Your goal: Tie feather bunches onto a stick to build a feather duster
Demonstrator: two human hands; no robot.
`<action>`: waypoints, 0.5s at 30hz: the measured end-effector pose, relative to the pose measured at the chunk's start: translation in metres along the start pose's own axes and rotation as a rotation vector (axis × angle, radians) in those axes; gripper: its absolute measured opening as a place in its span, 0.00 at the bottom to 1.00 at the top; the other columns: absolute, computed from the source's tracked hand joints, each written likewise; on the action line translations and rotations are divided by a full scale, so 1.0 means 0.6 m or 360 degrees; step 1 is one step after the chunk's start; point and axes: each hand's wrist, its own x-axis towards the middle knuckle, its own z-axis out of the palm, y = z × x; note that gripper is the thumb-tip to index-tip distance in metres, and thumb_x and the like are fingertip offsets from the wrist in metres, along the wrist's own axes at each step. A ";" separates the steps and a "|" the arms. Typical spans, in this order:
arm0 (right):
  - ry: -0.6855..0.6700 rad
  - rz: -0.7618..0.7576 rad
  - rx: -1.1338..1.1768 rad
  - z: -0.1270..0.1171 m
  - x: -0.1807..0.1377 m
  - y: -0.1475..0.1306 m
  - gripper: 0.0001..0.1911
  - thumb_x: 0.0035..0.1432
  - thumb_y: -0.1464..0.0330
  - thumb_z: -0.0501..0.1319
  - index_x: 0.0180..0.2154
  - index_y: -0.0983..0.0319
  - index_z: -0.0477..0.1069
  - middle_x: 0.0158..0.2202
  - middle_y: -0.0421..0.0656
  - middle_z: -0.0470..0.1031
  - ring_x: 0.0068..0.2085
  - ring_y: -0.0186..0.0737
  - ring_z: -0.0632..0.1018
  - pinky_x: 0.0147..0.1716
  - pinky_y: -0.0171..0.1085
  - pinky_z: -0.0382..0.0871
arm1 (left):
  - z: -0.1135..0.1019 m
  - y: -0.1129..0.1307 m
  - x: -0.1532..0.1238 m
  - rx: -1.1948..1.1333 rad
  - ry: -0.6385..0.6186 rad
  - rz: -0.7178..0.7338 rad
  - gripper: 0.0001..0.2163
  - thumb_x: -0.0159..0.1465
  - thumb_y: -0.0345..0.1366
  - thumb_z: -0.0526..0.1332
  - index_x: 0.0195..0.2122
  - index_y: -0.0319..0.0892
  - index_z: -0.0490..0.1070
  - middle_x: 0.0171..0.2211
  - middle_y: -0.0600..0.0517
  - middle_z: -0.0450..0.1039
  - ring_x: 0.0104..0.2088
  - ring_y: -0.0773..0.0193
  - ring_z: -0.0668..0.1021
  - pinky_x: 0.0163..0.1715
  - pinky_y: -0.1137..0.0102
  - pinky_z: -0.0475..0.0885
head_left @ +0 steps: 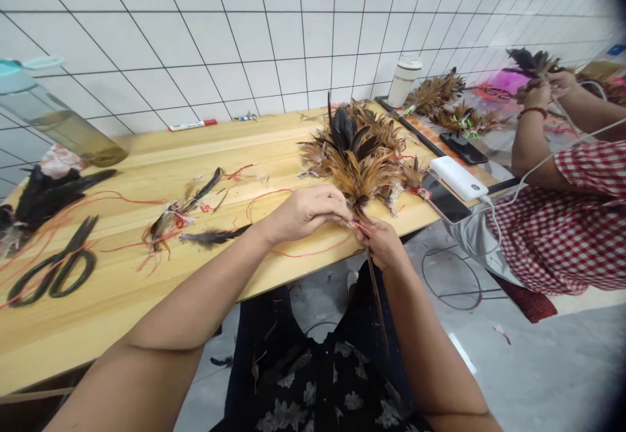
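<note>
My right hand (386, 243) is closed around the bound base of a bundle of brown feathers (364, 181), at the table's front edge. A thin brown stick (376, 302) hangs down from below that hand. Beside it, my left hand (317, 212) pinches at the binding with thumb and fingers together, where red string (359, 225) shows. Loose red string runs from there across the tabletop. Behind the held bundle lie more brown feathers, with black feathers (343, 132) on top; where one bunch ends and another begins is hard to tell.
Black scissors (56, 266), black feathers (44, 197), feather scraps (171, 220) and a water bottle (59, 116) are on the left. A marker (192, 125) lies by the wall. A white power bank (458, 178) and phones sit right, near a co-worker's hands (542, 90) holding feathers.
</note>
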 end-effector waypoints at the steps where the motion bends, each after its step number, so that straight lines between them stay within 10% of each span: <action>1: -0.0002 0.0000 -0.0002 0.003 0.002 0.000 0.22 0.40 0.52 0.67 0.20 0.61 0.63 0.16 0.35 0.60 0.19 0.27 0.56 0.19 0.33 0.44 | 0.004 0.002 0.000 -0.0023 -0.0044 0.0010 0.12 0.66 0.32 0.54 0.37 0.46 0.79 0.38 0.46 0.77 0.41 0.63 0.77 0.43 0.68 0.70; 15: -0.0462 0.0388 0.0053 0.016 -0.025 -0.018 0.22 0.43 0.52 0.67 0.30 0.65 0.71 0.15 0.32 0.59 0.16 0.24 0.50 0.18 0.33 0.35 | 0.023 -0.030 0.003 -0.0055 -0.0166 -0.0092 0.09 0.60 0.27 0.56 0.32 0.42 0.77 0.34 0.47 0.74 0.36 0.64 0.76 0.38 0.70 0.70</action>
